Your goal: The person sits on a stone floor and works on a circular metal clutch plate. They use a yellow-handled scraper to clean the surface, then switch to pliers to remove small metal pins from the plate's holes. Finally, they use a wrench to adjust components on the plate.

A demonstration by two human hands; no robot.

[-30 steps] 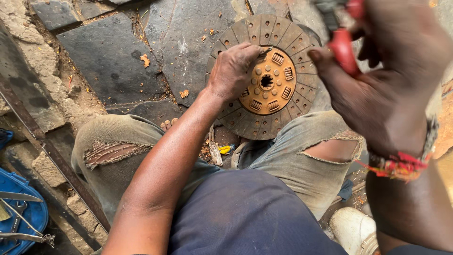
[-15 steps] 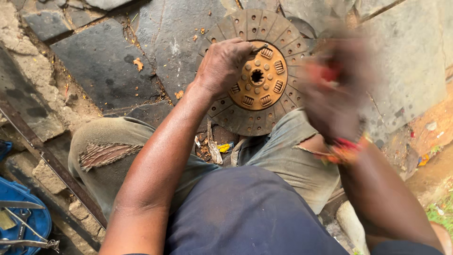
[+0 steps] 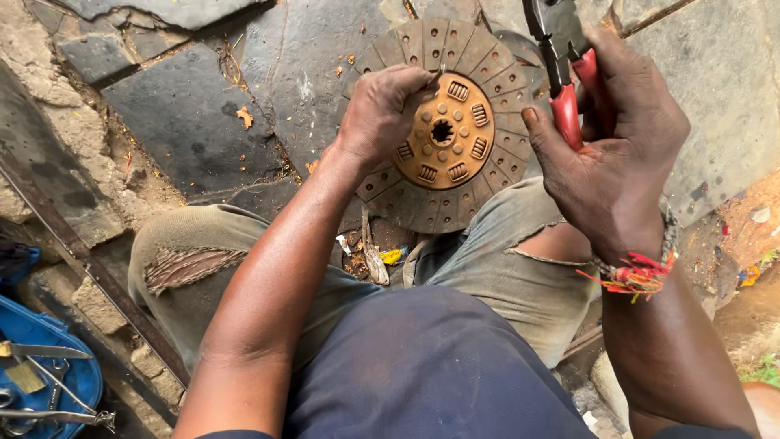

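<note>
Here the round, worn clutch disc with its orange metal hub [image 3: 443, 130] lies on the stone paving between the knees. The left hand [image 3: 382, 110] pinches a small pin closed at the hub; the right hand [image 3: 613, 154] grips red-handled pliers [image 3: 565, 77], raised above and not yet applied.

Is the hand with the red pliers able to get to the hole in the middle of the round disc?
Probably yes: the right hand is raised beside the disc, and nothing covers its centre hole.

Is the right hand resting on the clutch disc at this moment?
No: the right hand is raised beside the clutch disc, gripping red-handled pliers, while the left hand rests on the disc.
</note>
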